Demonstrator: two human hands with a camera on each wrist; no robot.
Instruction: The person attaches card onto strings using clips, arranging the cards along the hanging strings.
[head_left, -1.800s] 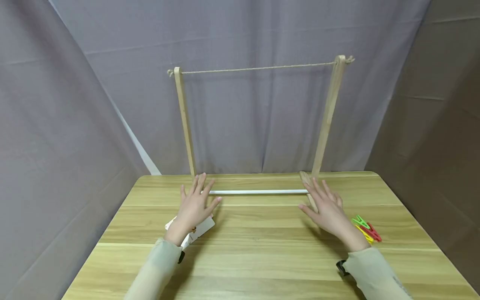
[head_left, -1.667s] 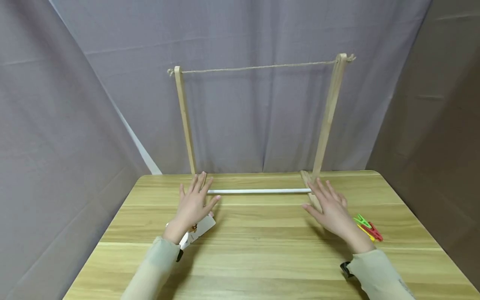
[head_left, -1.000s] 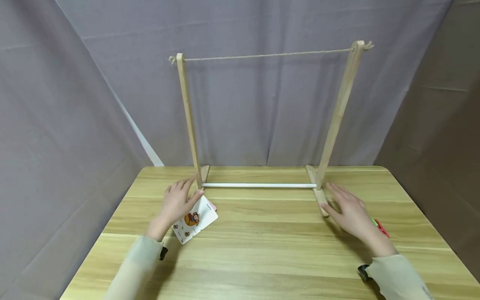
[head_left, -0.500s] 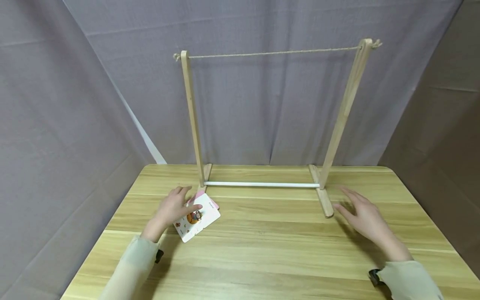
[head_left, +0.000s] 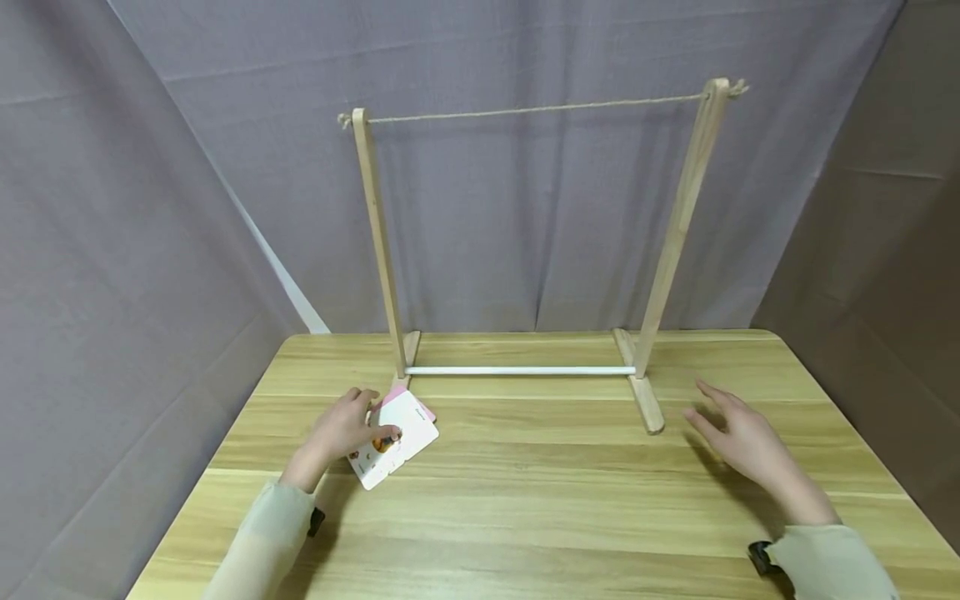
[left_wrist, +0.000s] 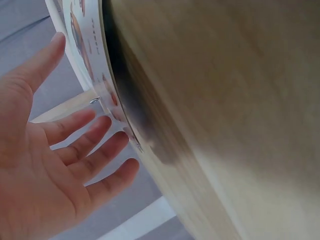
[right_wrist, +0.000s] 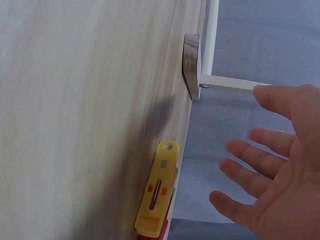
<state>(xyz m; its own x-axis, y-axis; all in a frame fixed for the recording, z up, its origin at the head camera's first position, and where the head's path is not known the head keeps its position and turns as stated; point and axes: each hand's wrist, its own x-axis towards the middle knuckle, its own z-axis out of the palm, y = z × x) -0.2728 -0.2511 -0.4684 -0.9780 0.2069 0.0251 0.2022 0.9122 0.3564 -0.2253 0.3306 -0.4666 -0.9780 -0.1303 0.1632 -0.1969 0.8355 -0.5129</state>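
My left hand (head_left: 336, 435) hovers at the left side of a white picture card (head_left: 417, 427), fingers loosely bent and thumb stretched over it. Under that card a pink one (head_left: 392, 394) shows at the edge. The left wrist view shows the fingertips close to the card's edge, nothing pinched; contact is unclear. To the right, my right hand (head_left: 750, 446) is held above the table with fingers spread and relaxed, holding nothing. Below it in the right wrist view lie a yellow clothespin (right_wrist: 157, 192) and parts of a red one (right_wrist: 167, 215) and a green one. The hand hides them in the head view.
A wooden stand with a left post (head_left: 381, 250), a right post (head_left: 678, 237) and a white crossbar (head_left: 517, 371) stands at the back of the table (head_left: 525, 517). A rope (head_left: 525, 110) is strung between the post tops. Grey curtains surround the table.
Both hands have drawn away from the feet of the stand. The left hand has come back beside the cards; the right hand has moved right and toward me, over the clothespins.
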